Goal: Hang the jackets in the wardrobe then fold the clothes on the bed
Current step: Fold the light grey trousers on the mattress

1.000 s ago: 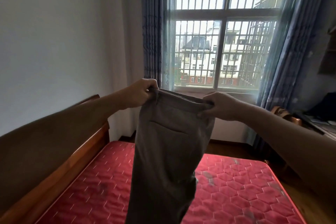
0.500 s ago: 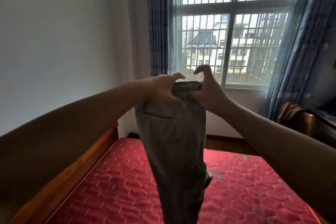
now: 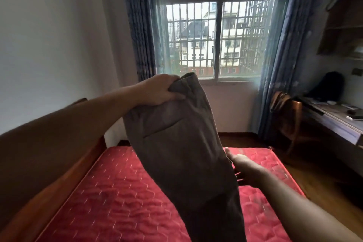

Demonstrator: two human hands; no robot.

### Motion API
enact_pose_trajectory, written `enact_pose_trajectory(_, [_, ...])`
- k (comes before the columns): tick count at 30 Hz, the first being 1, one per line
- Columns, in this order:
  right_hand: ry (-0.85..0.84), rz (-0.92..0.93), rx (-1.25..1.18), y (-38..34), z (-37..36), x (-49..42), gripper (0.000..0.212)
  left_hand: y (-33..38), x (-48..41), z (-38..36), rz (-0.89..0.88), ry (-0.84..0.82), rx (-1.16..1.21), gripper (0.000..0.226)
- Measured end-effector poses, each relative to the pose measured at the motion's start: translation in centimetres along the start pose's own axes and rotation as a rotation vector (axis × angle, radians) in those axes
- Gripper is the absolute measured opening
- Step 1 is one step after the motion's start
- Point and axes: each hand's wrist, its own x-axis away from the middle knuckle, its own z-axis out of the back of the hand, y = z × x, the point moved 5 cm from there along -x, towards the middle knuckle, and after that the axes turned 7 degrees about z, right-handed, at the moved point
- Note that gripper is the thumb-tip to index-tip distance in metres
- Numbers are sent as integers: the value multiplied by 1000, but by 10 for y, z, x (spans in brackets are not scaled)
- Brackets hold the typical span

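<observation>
The left grip (image 3: pixel 161 92) is squeezing the top band of the brown-grey trousers (image 3: pixel 182 143), which are hanging in the air over the bumpy red bed (image 3: pixel 117 202). The right grip (image 3: pixel 243 167) is touching their side edge with straight, loose fingers. The cloth is looking soft, floppy and light, so holding band and legs is seeming best.

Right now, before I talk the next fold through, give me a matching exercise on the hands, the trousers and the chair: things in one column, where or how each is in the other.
Things:
1. left hand
2. right hand
3. trousers
4. chair

States:
A. hanging above the red mattress
B. gripping the trousers' top edge
C. open, low by the trousers' right edge
D. beside the desk, far right

Pairs: 1-B, 2-C, 3-A, 4-D
</observation>
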Motion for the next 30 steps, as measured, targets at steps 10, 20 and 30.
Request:
enact_pose_trajectory(10, [-262,131,-517,0,-54,-23,30,-4,23,12,71,17,-33,27])
enact_pose_trajectory(20, [-294,438,-783,-53,-70,-13,49,-50,47,65,140,94,6,24])
enact_pose_trajectory(30, [-31,642,407,-70,-72,-3,14,-44,46,61,136,-44,-12,22])
